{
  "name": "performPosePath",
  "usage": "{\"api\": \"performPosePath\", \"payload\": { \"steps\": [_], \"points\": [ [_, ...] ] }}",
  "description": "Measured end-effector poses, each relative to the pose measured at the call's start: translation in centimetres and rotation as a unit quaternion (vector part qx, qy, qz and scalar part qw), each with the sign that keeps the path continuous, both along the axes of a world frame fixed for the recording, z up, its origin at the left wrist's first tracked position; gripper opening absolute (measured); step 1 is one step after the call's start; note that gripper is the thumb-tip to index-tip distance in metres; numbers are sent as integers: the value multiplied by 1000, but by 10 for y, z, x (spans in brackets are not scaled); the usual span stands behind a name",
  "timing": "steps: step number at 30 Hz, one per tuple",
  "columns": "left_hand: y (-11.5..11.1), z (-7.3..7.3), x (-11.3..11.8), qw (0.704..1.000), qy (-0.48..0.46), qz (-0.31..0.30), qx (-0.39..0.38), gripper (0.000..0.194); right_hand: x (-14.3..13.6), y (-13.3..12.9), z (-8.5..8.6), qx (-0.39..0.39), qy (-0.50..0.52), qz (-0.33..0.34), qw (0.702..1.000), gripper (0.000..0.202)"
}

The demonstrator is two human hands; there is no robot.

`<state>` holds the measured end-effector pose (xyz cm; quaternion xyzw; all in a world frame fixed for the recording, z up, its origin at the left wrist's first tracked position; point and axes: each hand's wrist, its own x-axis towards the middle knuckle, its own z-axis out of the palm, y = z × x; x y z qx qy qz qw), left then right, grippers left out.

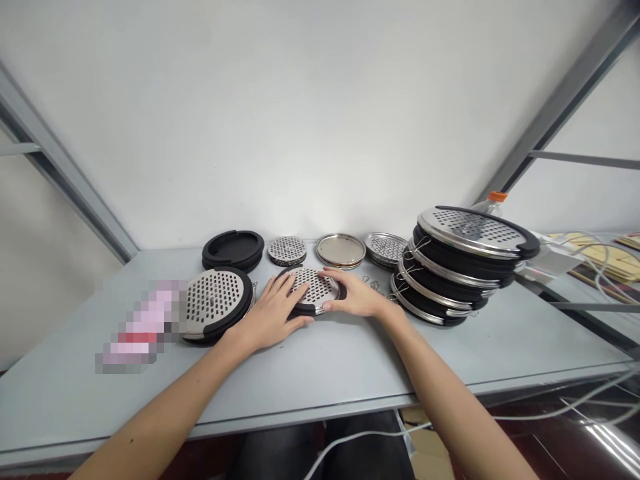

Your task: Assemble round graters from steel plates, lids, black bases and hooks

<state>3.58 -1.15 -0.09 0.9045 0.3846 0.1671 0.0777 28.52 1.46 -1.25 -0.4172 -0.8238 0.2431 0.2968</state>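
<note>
A round metal grater plate [316, 283] full of holes, with a black rim around part of it, lies on the table in front of me. My left hand [273, 308] rests on its left side, fingers spread over the metal and thumb stretched towards the near edge. At the right edge, my right hand [356, 293] grips the rim between thumb and fingers. Just left of my left hand is a similar black-rimmed grater [215, 303], with a wire clip at its side. Small wire clips [374, 285] lie beyond my right hand.
Along the wall sit black round bases [233, 249], bare grater plates [287, 249] and smooth metal discs [341, 250], with more perforated plates [386, 248] beside them. A leaning stack of black-rimmed graters [450, 273] stands at right, before an orange-capped bottle [493, 202]. A blurred pink item [150, 317] lies left.
</note>
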Motion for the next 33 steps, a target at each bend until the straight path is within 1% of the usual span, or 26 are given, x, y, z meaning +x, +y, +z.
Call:
{"api": "performPosePath", "payload": {
  "steps": [3,6,10,14,18,22,26,28,30,33],
  "points": [
    [-1,5,1,1000,-25,-9,9,54,0,-1,2,-3,17,3,1000,70],
    [-1,9,3,999,-44,-14,10,47,-1,-1,1,-18,43,-22,999,54],
    [0,10,3,996,-87,7,-3,47,-2,1,-1,-10,73,-72,995,55],
    [1,10,4,984,-178,13,-24,43,-4,0,2,15,93,-74,993,56],
    [0,12,8,960,-275,29,-52,40,-7,-3,4,56,100,-55,992,55],
    [0,11,12,931,-347,54,-94,40,-13,5,10,116,64,-54,990,65],
    [2,11,14,890,-430,67,-138,44,-21,19,20,156,51,-65,984,57],
    [3,11,15,873,-452,69,-169,46,-23,23,21,168,59,-75,981,54],
    [3,9,15,860,-464,84,-193,48,-24,23,20,177,79,-89,977,54],
    [2,6,18,850,-478,108,-194,51,-24,18,17,180,109,-109,972,57]
  ]
}}
